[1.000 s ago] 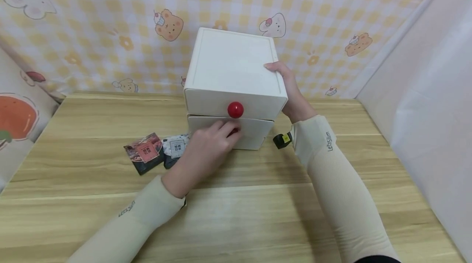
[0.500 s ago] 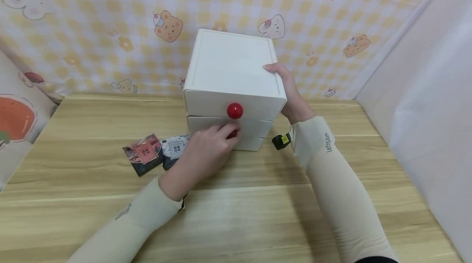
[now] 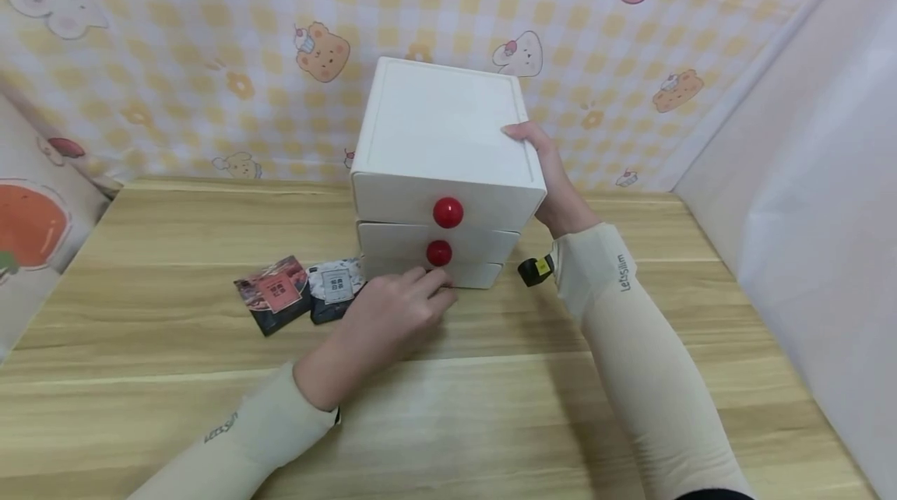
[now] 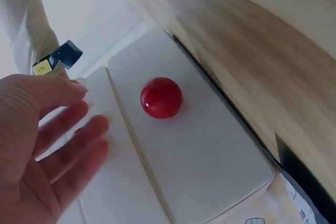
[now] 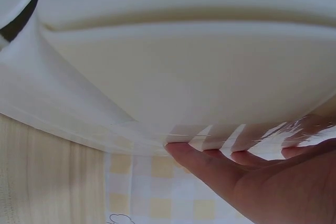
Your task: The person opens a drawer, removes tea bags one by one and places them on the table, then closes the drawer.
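Note:
A white three-drawer cabinet (image 3: 448, 122) stands on the wooden table with all its drawers pushed in. Red ball knobs show on the top drawer (image 3: 388, 196) and the middle drawer (image 3: 392, 239). My left hand (image 3: 392, 317) is before the bottom drawer, hiding its knob from the head view. In the left wrist view, this red knob (image 4: 161, 98) is visible, with my loosely bent fingers (image 4: 79, 145) apart from it and holding nothing. My right hand (image 3: 554, 173) steadies the cabinet's right side, thumb on the top edge; its extended fingers (image 5: 199, 163) touch the side wall.
Two sachets, one red and black (image 3: 276, 294) and one white and black (image 3: 336, 290), lie left of the cabinet. A small black object with a yellow label (image 3: 536, 270) shows beside the right sleeve. Patterned cloth (image 3: 238, 40) hangs behind the table.
My left hand has come down from the middle drawer's knob to the front of the bottom drawer, uncovering the middle knob. The right hand stays on the cabinet's side.

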The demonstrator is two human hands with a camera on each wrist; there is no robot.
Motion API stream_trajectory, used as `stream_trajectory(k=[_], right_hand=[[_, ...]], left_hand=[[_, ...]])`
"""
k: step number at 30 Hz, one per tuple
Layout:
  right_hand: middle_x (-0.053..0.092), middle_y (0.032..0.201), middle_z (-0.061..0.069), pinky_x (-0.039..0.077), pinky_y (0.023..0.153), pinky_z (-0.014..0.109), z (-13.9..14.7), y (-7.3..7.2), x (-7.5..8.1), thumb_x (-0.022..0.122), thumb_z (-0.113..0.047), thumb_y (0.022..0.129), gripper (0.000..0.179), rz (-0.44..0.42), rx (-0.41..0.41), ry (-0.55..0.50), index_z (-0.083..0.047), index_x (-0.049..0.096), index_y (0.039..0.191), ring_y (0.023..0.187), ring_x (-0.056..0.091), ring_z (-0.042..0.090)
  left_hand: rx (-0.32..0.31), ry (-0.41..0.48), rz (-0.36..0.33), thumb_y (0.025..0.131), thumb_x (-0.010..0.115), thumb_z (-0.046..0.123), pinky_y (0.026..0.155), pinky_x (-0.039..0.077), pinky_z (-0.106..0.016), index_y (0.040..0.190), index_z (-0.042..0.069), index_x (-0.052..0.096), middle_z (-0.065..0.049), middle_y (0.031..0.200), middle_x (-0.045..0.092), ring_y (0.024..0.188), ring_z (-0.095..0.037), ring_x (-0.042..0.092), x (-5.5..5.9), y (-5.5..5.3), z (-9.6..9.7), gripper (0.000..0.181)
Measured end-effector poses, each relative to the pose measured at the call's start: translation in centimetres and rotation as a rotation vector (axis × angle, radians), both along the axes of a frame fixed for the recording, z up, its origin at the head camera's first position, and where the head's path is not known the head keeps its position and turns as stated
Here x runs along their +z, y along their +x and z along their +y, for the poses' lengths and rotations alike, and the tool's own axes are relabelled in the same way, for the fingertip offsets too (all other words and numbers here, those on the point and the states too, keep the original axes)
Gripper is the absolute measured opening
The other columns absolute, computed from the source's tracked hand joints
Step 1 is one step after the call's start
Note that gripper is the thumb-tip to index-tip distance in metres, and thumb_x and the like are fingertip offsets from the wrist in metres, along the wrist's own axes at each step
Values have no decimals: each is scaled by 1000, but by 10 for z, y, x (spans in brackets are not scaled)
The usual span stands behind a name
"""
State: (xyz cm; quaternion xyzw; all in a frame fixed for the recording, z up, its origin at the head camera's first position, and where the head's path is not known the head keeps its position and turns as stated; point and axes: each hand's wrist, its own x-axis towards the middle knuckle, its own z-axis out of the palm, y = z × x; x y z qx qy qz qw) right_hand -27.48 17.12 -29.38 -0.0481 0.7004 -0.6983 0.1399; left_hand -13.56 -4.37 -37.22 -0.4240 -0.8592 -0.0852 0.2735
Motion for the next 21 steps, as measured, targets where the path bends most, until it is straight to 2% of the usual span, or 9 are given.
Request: stream_trajectory(k=[6,12,17,21], right_hand=[[49,128,6,52,79,25,0,0,1,36,-41,91,73,-4,0,2,-17,20,158,104,56,19],[47,130,5,49,85,26,0,1,2,37,-41,91,72,-19,-8,-17,-18,20,158,109,53,18],[49,128,6,52,80,25,-1,1,1,37,-40,92,70,-22,-1,-25,-17,23,156,105,55,19],[47,130,6,51,82,25,0,0,1,36,-40,91,73,-14,-8,-6,-18,18,159,108,54,19]], left_hand=[[78,-39,-38,87,77,8,49,50,-20,108,12,78,-4,106,75,68,-13,68,-5,0,2,21],[102,-103,-104,91,73,9,45,41,-18,108,13,76,-3,107,74,61,-9,60,-9,-5,5,18],[125,-162,-136,91,73,9,46,43,-20,111,12,76,-4,104,74,59,-10,56,-17,-11,6,20],[118,-188,-151,91,71,8,50,48,-23,110,11,76,-5,101,72,61,-10,56,-23,-17,7,19]])
